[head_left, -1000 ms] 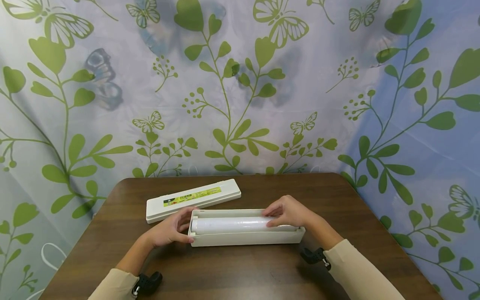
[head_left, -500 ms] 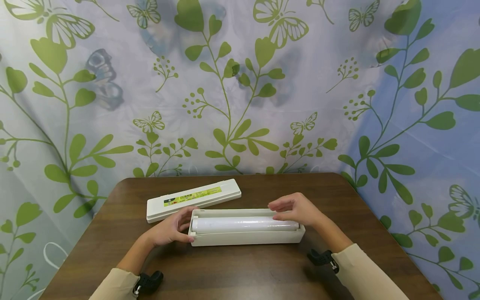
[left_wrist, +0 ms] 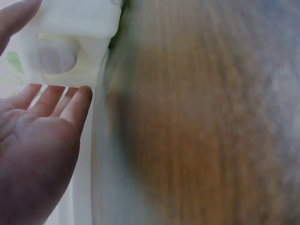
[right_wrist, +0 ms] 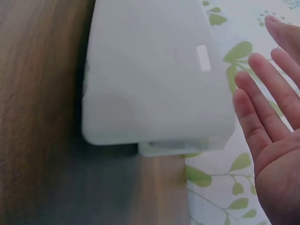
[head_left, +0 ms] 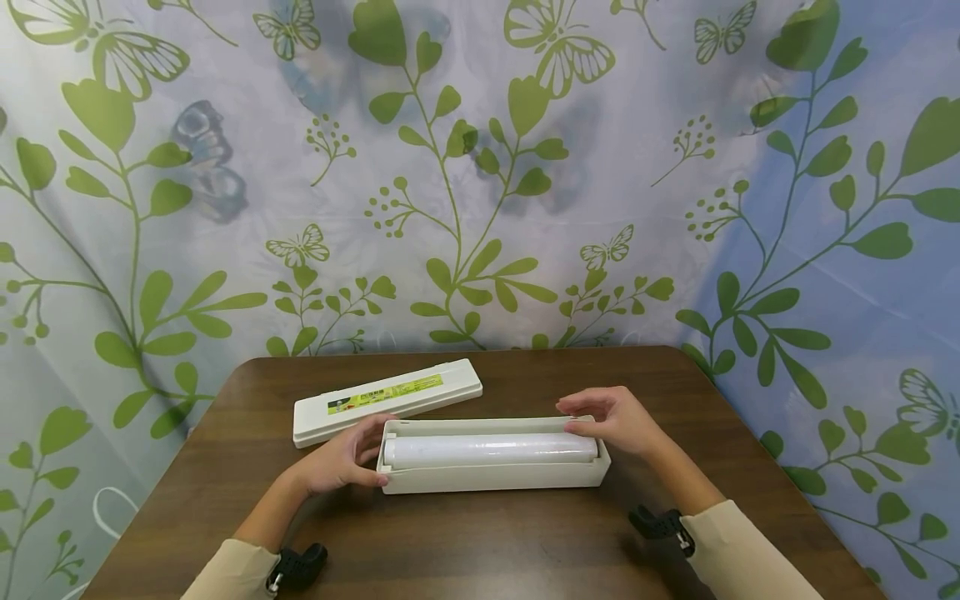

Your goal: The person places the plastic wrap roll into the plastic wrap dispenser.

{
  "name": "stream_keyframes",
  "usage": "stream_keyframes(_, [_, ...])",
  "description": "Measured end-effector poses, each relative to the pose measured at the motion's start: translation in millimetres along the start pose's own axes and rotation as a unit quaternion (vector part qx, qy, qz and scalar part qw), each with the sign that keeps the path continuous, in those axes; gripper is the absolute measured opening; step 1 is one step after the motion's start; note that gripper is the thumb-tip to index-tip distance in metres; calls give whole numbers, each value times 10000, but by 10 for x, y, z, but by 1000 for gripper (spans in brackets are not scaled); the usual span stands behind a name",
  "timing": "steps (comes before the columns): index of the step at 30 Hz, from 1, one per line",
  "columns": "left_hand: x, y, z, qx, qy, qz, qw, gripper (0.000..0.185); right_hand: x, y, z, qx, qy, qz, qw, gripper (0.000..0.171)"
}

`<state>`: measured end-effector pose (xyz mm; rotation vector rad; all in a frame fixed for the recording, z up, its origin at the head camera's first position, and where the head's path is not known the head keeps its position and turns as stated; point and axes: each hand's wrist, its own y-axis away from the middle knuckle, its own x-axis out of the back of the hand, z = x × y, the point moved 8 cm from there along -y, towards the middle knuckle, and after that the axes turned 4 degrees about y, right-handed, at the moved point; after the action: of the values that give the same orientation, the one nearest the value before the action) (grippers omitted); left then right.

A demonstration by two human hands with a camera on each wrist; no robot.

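A long white cling film box point(head_left: 495, 477) lies lidless on the table, with a white, shiny film roll point(head_left: 487, 448) inside it. My left hand point(head_left: 341, 458) holds the box's left end, thumb at the front wall and fingers at the back. In the left wrist view, the left fingers point(left_wrist: 75, 105) touch the end wall's edge beside a round opening. Over the box's right end hovers my right hand point(head_left: 611, 419); its fingers look relaxed and hold nothing, and in the right wrist view they are spread beside the box point(right_wrist: 154, 70).
Behind the box, to the left, the white lid point(head_left: 386, 400) with a yellow-green label lies slanted on the brown wooden table point(head_left: 480, 546). A curtain point(head_left: 480, 208) with leaves and butterflies hangs right behind the table. A white cord point(head_left: 101, 512) is at the left.
My right hand has come off the film roll and moved right, toward the box's right end. The left hand, the box and the lid stay where they were.
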<state>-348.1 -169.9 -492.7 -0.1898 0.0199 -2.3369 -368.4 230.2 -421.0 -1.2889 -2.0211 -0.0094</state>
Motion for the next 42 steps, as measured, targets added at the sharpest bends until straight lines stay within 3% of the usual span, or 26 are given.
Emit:
stream_keyframes(10, [-7,11,-6,-7,51,24,10000,92,150,172,159,-58,-400,924,9949,32])
stream_keyframes(18, [-7,9,3,19,64,41,10000,93,212,305,358,-415,-691,1264,9887,29])
stream_keyframes(28, [-16,2,-2,29,73,19,10000,92,193,443,542,-482,-1069,1153,9864,40])
stream_keyframes(37, [-24,-3,2,-43,77,0,10000,92,130,527,653,-905,-1361,595,9848,54])
stream_keyframes(42, [-27,2,10,-42,88,-1,10000,92,56,556,676,-862,-1626,67,9829,63])
